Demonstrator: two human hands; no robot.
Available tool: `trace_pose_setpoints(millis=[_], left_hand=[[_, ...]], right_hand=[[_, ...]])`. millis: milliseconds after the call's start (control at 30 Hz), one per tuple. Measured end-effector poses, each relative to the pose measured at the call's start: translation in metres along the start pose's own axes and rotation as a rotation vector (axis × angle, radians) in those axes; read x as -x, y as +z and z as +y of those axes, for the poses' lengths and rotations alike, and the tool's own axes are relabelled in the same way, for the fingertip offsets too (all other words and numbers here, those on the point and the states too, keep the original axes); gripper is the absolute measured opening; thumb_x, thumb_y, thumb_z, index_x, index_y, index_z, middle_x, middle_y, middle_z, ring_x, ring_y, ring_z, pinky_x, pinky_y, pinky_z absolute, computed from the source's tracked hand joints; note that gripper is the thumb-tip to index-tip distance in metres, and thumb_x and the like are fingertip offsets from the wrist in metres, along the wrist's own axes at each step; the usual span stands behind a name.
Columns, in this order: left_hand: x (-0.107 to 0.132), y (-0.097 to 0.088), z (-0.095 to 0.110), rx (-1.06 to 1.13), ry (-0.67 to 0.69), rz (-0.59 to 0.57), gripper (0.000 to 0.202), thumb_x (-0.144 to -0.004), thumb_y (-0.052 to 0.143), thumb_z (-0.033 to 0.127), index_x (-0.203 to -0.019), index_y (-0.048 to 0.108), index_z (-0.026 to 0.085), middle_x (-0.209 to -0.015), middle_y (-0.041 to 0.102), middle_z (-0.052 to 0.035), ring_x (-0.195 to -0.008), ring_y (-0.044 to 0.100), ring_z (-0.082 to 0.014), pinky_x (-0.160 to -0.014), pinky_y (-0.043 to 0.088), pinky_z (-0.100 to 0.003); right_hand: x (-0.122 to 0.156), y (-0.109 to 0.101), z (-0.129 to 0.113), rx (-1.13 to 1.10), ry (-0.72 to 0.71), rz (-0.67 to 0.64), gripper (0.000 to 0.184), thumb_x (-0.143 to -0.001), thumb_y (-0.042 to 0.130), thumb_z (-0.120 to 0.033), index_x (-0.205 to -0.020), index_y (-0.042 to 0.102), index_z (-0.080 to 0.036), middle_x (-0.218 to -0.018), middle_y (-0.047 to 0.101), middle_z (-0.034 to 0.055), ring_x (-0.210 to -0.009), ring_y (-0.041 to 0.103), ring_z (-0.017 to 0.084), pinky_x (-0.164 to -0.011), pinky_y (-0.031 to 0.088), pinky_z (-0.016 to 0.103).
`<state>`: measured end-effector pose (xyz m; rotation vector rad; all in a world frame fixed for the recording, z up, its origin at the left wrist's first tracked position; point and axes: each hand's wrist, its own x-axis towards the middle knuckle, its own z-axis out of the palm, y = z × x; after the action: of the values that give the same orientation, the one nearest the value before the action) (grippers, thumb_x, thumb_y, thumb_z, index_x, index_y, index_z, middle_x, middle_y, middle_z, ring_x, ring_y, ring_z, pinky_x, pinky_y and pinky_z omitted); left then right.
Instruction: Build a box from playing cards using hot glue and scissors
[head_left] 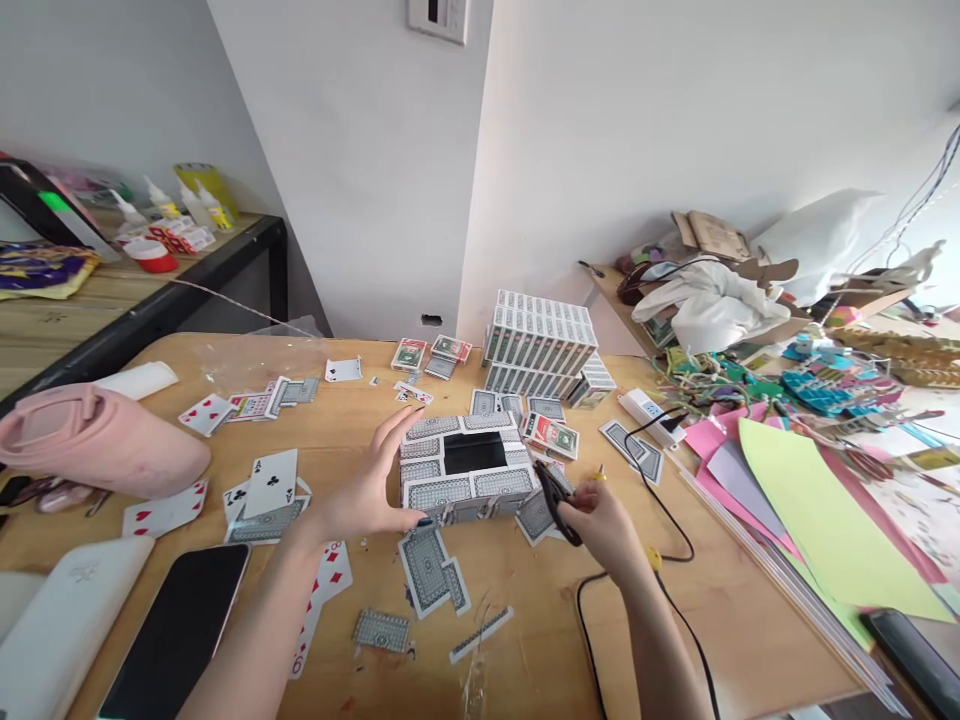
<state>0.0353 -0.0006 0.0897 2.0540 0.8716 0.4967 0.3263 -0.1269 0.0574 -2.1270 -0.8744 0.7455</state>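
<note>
A small box covered in grey-patterned playing cards [441, 487] sits at the table's middle, with a dark rectangular opening in its top. My left hand [367, 490] is spread around the box's left end, thumb at the front edge and fingers toward the back. To the right of the box, my right hand [598, 515] is closed on a black tool [556, 500]; its exact kind is hard to make out. A small yellow tip [600, 474] shows above the fingers. Loose cards [426, 572] lie in front of the box, and a cut card strip [481, 634] lies nearer me.
Stacked card packs [540, 335] stand behind the box. A power strip [651, 414] with a black cable [675, 522] is at right, near coloured paper sheets [817, 520]. At left are a pink roll [112, 440], a phone [176, 635] and more cards [271, 482].
</note>
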Motion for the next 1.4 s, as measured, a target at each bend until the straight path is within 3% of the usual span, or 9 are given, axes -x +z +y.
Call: trace_pose_setpoints(millis=[233, 367, 567, 767, 867, 1067, 1200, 1400], left_hand=[[-0.006, -0.011, -0.009, 0.197, 0.016, -0.060, 0.089, -0.066, 0.069, 0.036, -0.139, 0.019, 0.037, -0.151, -0.004, 0.0017, -0.137, 0.005, -0.0295, -0.108, 0.024, -0.045], [-0.011, -0.018, -0.030, 0.451, 0.064, -0.011, 0.082, -0.070, 0.066, 0.038, -0.140, 0.025, 0.026, -0.150, 0.014, -0.0073, -0.134, 0.020, -0.0289, -0.106, 0.029, -0.042], [-0.013, -0.009, -0.058, 0.493, -0.125, 0.322, 0.056, -0.080, 0.052, 0.040, -0.130, 0.043, 0.017, -0.137, 0.042, -0.0107, -0.126, 0.037, -0.0242, -0.106, 0.029, -0.041], [-0.040, 0.019, -0.046, 0.468, -0.164, 0.624, 0.043, -0.081, 0.043, 0.040, -0.115, 0.053, 0.015, -0.123, 0.055, -0.0100, -0.115, 0.049, -0.0213, -0.099, 0.036, -0.035], [-0.053, 0.031, -0.037, 0.399, -0.279, 0.744, 0.039, -0.080, 0.041, 0.040, -0.108, 0.055, 0.017, -0.115, 0.059, -0.0090, -0.105, 0.054, -0.0213, -0.091, 0.042, -0.034], [-0.067, 0.034, -0.045, 0.436, -0.158, 0.731, 0.033, -0.079, 0.040, 0.039, -0.096, 0.058, 0.017, -0.109, 0.063, -0.0069, -0.102, 0.056, -0.0206, -0.086, 0.044, -0.029], [-0.074, 0.034, -0.052, 0.408, -0.172, 0.716, 0.032, -0.080, 0.034, 0.039, -0.087, 0.058, 0.017, -0.093, 0.065, -0.0050, -0.090, 0.060, -0.0206, -0.076, 0.047, -0.030], [-0.076, 0.039, -0.054, 0.437, -0.184, 0.751, 0.035, -0.082, 0.030, 0.041, -0.081, 0.057, 0.018, -0.083, 0.065, -0.0033, -0.082, 0.059, -0.0195, -0.075, 0.046, -0.030]], right_hand=[[0.008, -0.035, -0.027, -0.484, -0.066, -0.067, 0.039, -0.055, 0.075, -0.039, -0.067, 0.042, -0.021, -0.054, 0.048, -0.0043, -0.044, 0.044, 0.010, -0.042, 0.032, 0.022], [0.018, -0.040, -0.054, -0.632, -0.139, -0.288, 0.036, -0.062, 0.073, -0.040, -0.072, 0.044, -0.021, -0.054, 0.047, -0.0047, -0.041, 0.041, 0.008, -0.040, 0.029, 0.021], [0.024, -0.031, -0.083, -0.532, -0.203, -0.646, 0.039, -0.068, 0.066, -0.047, -0.085, 0.043, -0.021, -0.054, 0.051, -0.0045, -0.037, 0.040, 0.008, -0.037, 0.027, 0.021], [0.021, -0.014, -0.097, -0.509, -0.171, -0.875, 0.039, -0.072, 0.061, -0.052, -0.088, 0.041, -0.022, -0.060, 0.051, -0.0045, -0.043, 0.043, 0.008, -0.041, 0.030, 0.020], [0.015, -0.011, -0.102, -0.519, -0.093, -0.933, 0.040, -0.071, 0.062, -0.053, -0.085, 0.041, -0.022, -0.060, 0.050, -0.0051, -0.045, 0.046, 0.008, -0.043, 0.032, 0.020], [0.008, -0.005, -0.112, -0.424, 0.037, -1.024, 0.040, -0.069, 0.063, -0.054, -0.080, 0.044, -0.021, -0.052, 0.052, -0.0053, -0.038, 0.047, 0.009, -0.037, 0.031, 0.019], [0.008, 0.007, -0.115, -0.396, 0.034, -1.018, 0.038, -0.071, 0.061, -0.054, -0.073, 0.046, -0.019, -0.054, 0.055, -0.0040, -0.038, 0.048, 0.008, -0.035, 0.032, 0.017], [0.014, 0.027, -0.118, -0.423, 0.067, -0.996, 0.040, -0.070, 0.060, -0.056, -0.075, 0.047, -0.018, -0.057, 0.058, -0.0031, -0.037, 0.052, 0.009, -0.034, 0.035, 0.018]])
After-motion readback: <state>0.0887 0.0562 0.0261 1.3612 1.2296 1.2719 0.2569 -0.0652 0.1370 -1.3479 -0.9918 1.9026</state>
